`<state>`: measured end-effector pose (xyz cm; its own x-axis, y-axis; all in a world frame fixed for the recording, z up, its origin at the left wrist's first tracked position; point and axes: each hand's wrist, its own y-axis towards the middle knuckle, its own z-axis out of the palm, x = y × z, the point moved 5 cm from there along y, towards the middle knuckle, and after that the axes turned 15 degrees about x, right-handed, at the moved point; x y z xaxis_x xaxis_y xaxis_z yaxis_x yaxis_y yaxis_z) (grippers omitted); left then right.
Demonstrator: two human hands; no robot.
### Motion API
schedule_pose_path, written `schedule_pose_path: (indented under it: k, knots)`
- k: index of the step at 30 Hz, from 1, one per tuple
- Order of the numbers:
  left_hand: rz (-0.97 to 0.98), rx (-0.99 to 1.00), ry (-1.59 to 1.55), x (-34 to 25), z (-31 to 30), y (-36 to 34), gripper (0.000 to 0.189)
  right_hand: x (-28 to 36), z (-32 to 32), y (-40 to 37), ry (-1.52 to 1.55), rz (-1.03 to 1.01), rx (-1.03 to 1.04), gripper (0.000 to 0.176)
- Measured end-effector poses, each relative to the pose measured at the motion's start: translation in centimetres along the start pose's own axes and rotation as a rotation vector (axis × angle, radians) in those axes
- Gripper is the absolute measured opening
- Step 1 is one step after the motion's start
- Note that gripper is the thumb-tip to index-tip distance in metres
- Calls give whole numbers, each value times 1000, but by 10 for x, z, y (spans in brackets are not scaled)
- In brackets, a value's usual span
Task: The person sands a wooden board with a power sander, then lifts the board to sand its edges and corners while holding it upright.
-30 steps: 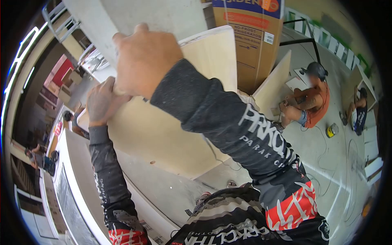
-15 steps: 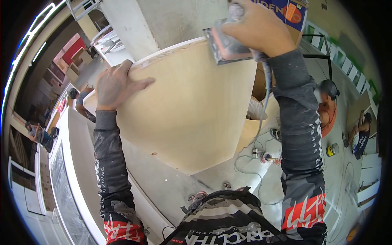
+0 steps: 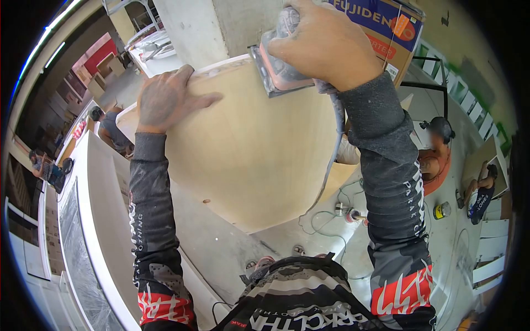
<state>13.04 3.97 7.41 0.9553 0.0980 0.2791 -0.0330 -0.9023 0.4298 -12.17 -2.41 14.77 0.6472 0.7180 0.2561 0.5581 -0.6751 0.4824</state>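
Note:
A pale wooden panel (image 3: 248,149) with a rough, whitish top edge stands in front of me. My left hand (image 3: 171,102) rests over its upper left edge, thumb spread out across the panel's face and fingers over the rim. Near the top right of the panel, my right hand (image 3: 326,44) is wrapped round a corded red and grey power sander (image 3: 281,71). The sander's flat pad lies against the panel near its upper edge. From the tool, its grey cord (image 3: 338,132) hangs down across the panel's right side.
A large cardboard box (image 3: 381,33) stands behind at the upper right. To the left runs a long white cabinet (image 3: 91,176) with plastic film. Several people sit or crouch on both sides. Cables and a can (image 3: 441,210) lie on the floor at the right.
The sander in my right hand has moved left along the panel's upper edge. The camera view has shifted slightly, showing more of the box. My left hand still rests on the rim.

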Motion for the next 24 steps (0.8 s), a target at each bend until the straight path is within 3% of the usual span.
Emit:
schedule_pose_path:
  k: [6,12,19,24]
  knots:
    - [2,7,-37,1,6,1,67,-13,10,5,-109,-19,-133,57]
    - [-3,-9,-44,-6,9,3,71,-27,1,7,-108,-86,-112,60]
    - [-4,20,-38,0,13,4,75,36,19,7,-79,-53,-22,59]
    - [24,-36,-45,-5,14,5,75,31,21,6,-54,-100,-79,59]
